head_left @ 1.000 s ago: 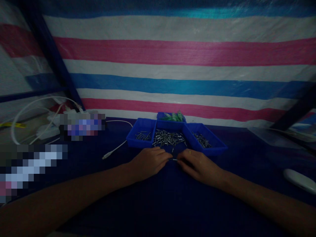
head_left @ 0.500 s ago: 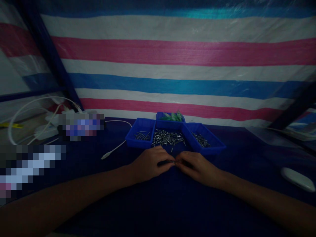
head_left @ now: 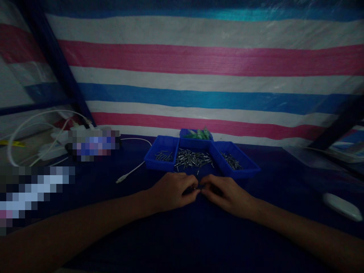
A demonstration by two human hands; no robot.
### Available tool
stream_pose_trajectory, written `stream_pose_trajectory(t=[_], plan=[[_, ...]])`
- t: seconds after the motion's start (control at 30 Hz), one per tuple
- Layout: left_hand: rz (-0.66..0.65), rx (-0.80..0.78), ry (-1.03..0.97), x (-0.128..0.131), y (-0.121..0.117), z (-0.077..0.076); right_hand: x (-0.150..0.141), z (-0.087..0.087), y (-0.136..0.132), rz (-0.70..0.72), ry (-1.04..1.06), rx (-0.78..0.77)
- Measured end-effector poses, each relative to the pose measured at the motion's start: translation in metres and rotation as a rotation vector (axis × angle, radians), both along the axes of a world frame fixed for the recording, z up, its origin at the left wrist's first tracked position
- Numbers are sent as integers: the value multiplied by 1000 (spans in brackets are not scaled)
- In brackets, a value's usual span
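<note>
My left hand (head_left: 173,191) is closed in a pinch, with a faint metal glint at its fingertips that looks like a thin metal pin. Just beside it, my right hand (head_left: 226,193) also pinches thumb to fingers; whatever lies between them is dark and too small to name. The fingertips of both hands nearly meet above the dark blue table (head_left: 196,235). Beyond them lies a loose pile of thin metal pins (head_left: 193,158). Similar pins are in the left blue bin (head_left: 160,165) and the right blue bin (head_left: 241,174).
Behind the pile stands a third blue bin (head_left: 196,143) with green-tinted plastic bags (head_left: 200,134). A white cable (head_left: 131,175) crosses the table at left, near a blurred-out object (head_left: 93,146). At right rests a white computer mouse (head_left: 342,206). Striped sheeting (head_left: 199,79) hangs behind.
The fingertips have drawn slightly apart; the metal piece that showed between both hands is now mostly hidden. My left fingers have curled more. Bins and pile have not moved.
</note>
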State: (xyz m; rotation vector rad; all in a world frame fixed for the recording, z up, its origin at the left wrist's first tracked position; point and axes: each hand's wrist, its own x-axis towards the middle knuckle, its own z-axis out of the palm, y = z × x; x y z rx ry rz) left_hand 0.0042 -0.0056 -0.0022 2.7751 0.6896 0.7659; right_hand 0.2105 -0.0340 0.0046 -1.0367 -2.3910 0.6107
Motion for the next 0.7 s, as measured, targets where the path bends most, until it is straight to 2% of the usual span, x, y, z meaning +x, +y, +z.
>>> stream_pose_trajectory(t=[0.33,0.7], plan=[[-38,86,55,0,3,-1,3,-1,4,29,-113,153],[23,76,73,-3,3,2,6,-1,8,1,-150,208]])
